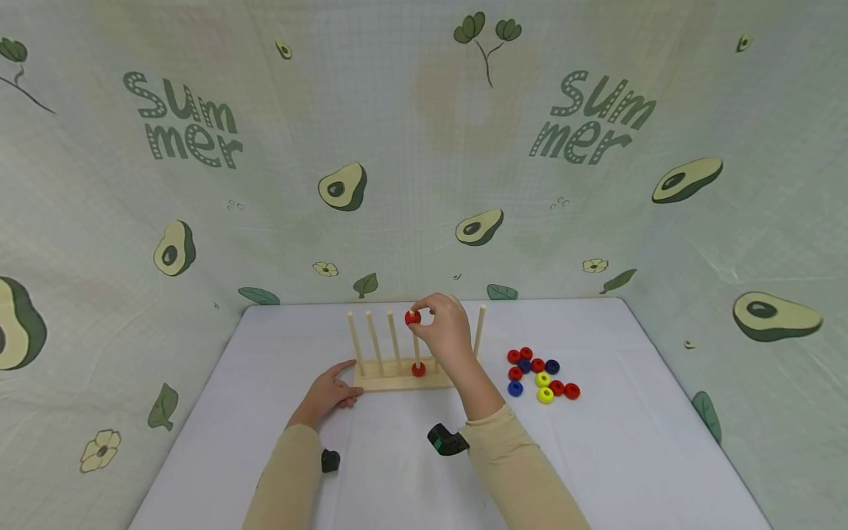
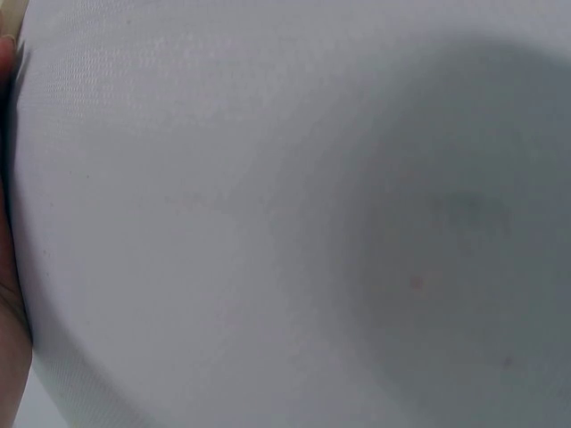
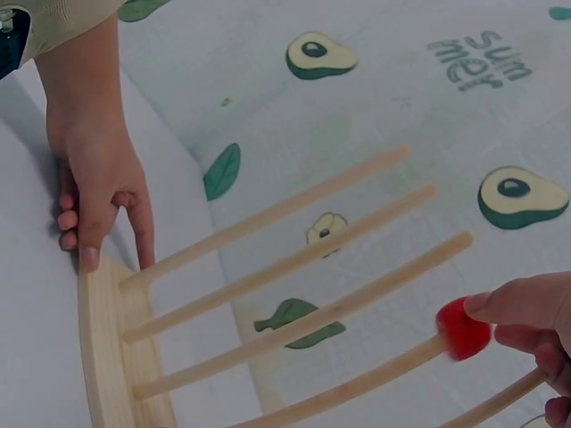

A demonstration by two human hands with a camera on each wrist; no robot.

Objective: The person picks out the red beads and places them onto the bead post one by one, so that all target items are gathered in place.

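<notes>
- The right hand (image 1: 445, 333) pinches a red bead (image 1: 413, 318) between thumb and index finger, the gap between them just the bead's width; the bead is at the top of the fourth peg from the left.
- The left hand (image 1: 330, 392) grips the left end of a wooden peg rack (image 1: 397, 383), thumb on the near edge, index finger stretched to the far edge, the other fingers bent under.
- A second red bead (image 1: 419, 369) sits at the foot of that same fourth peg.
- The right hand blocks the head view of the upper part of the next peg and some of the base.
- Right of the rack, loose on the white tabletop (image 1: 629, 442), lie red beads (image 1: 573, 391), yellow beads (image 1: 545, 396), dark blue beads (image 1: 553, 366) and a brighter blue bead (image 1: 515, 389), many touching.
- Black wrist devices (image 1: 447, 440) show by both beige sleeves (image 1: 523, 471).
- Behind, an avocado-print cloth (image 1: 411, 110) reads "summer" twice in green, each split over two lines.
</notes>
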